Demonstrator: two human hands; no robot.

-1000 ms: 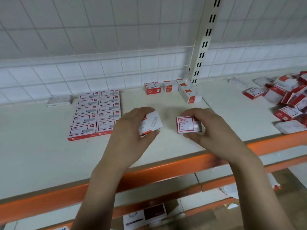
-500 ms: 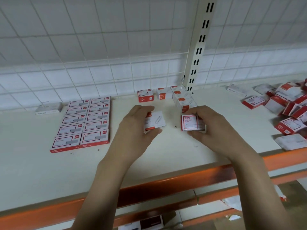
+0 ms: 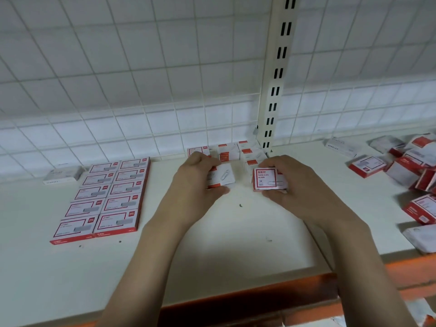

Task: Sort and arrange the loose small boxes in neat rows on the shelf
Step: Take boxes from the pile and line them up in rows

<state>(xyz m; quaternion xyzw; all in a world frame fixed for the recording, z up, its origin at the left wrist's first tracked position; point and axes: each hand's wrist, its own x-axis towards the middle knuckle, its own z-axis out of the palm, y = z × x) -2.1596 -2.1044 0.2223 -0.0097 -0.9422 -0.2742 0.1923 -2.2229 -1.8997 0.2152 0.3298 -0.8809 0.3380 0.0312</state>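
Observation:
My left hand (image 3: 193, 182) grips a small white and red paper clip box (image 3: 223, 177) just above the white shelf (image 3: 212, 244). My right hand (image 3: 299, 187) holds a second paper clip box (image 3: 267, 179) with its label facing me. Both boxes hover in front of a small cluster of like boxes (image 3: 236, 151) at the back by the upright post. Two neat rows of flat red and white staple boxes (image 3: 103, 197) lie on the left. A loose heap of boxes (image 3: 412, 166) sits at the right.
A slotted upright post (image 3: 276, 86) and white wire grid form the back wall. A single pale staple box (image 3: 63, 174) lies at the far left back. The shelf's orange front rail (image 3: 259, 300) runs below my forearms. Tiny specks dot the shelf near the middle.
Both hands have carried their boxes farther back on the shelf, closer to the small cluster by the post. The view has tilted upward.

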